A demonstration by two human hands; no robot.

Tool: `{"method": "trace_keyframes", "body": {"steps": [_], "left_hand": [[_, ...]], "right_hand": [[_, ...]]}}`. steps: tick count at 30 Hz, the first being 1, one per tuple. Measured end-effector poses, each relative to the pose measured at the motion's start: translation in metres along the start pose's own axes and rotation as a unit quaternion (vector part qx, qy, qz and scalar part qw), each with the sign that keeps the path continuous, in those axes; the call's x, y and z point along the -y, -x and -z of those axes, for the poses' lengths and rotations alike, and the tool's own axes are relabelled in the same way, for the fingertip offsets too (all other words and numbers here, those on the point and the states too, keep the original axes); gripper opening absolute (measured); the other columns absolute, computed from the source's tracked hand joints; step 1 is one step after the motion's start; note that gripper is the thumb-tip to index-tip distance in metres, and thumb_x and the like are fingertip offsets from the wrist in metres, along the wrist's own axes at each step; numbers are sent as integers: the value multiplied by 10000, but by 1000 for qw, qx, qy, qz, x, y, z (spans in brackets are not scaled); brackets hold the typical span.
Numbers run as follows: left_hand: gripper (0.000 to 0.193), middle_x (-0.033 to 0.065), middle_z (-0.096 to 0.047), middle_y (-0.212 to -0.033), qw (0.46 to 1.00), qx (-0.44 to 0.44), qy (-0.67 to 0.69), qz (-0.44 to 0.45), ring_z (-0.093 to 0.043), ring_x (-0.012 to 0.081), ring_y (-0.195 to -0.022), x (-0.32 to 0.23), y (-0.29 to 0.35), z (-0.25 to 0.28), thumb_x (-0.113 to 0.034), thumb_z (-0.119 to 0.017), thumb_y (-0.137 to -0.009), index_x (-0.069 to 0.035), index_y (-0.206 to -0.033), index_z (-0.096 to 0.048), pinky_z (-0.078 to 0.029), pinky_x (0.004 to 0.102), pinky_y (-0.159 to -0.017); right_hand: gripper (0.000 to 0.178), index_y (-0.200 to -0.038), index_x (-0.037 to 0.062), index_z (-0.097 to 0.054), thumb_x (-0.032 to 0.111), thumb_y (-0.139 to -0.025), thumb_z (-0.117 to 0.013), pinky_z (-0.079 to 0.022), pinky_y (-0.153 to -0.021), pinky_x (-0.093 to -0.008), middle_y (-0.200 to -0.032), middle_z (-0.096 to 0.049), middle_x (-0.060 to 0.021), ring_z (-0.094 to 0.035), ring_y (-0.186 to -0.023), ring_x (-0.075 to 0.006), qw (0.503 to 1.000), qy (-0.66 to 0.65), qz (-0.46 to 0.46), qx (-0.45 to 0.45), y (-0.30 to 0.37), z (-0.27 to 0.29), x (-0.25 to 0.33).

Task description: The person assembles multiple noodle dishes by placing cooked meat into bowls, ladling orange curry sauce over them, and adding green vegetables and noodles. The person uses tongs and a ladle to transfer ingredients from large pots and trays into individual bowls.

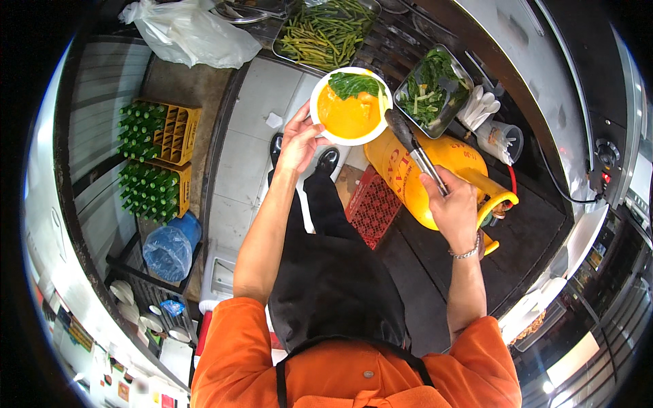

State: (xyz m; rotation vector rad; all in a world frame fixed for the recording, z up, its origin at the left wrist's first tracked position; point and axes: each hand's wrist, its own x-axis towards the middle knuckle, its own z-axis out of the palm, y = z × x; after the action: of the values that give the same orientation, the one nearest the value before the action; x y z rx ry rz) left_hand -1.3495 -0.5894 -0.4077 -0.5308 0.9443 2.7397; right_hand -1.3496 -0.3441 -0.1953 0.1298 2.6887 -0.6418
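My left hand grips the rim of a white bowl from its left side. Orange-yellow soup fills the bowl, and dark green leaves lie along its far edge. In my right hand is a pair of metal tongs with black tips. Those tips are at the bowl's right side, close to the rim; whether they touch it I cannot tell. Just beyond them sits a metal tray of cooked leafy greens.
A second tray holds long green beans. A yellow gas cylinder lies below my right hand, near a red crate. Plastic spoons rest at right. Yellow bottle crates and a blue bin stand left; a white plastic bag lies far left.
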Motion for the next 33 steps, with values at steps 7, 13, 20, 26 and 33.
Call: {"method": "trace_keyframes", "body": {"steps": [7,13,20,26,33], "left_hand": [[656,182,-553,-1280,1000,-7,0,4,-632,272,-1053,-7,-1,3,103,-505,-831,-8,-1447,-311,-605,400,-757],[634,180,-547,-1287,1000,-24,-2,-2,-629,273,-1060,-14,-3,12,90,-508,-843,-12,-1440,-320,-607,413,-758],[654,189,-542,-1294,998,-55,18,-18,-626,274,-1066,-25,-5,28,116,-498,-837,-12,-1449,-306,-610,406,-747],[640,188,-543,-1292,998,-50,11,-25,-632,277,-1053,-34,-10,36,117,-492,-840,5,-1441,-305,-611,399,-742],[569,164,-581,-1236,994,-74,61,-56,-655,275,-1009,-52,0,56,74,-510,-848,-9,-1393,-368,-610,430,-764]], "right_hand": [[172,-833,21,-641,190,-864,-647,-457,-552,-419,-635,-577,-220,-588,-580,-387,999,-30,-20,-32,7,-8,24],[174,-809,12,-624,178,-857,-648,-434,-535,-450,-618,-561,-226,-567,-567,-407,999,34,-2,-24,-6,-23,19],[192,-916,13,-674,197,-862,-670,-406,-501,-385,-567,-525,-180,-506,-467,-300,998,33,25,-38,-14,-42,28],[173,-870,9,-651,181,-855,-658,-466,-559,-443,-652,-594,-228,-599,-600,-397,1000,17,18,-18,-27,-36,62],[225,-933,-29,-650,189,-877,-650,-451,-552,-432,-687,-592,-256,-598,-619,-418,998,10,28,-52,-39,-15,81]]}}
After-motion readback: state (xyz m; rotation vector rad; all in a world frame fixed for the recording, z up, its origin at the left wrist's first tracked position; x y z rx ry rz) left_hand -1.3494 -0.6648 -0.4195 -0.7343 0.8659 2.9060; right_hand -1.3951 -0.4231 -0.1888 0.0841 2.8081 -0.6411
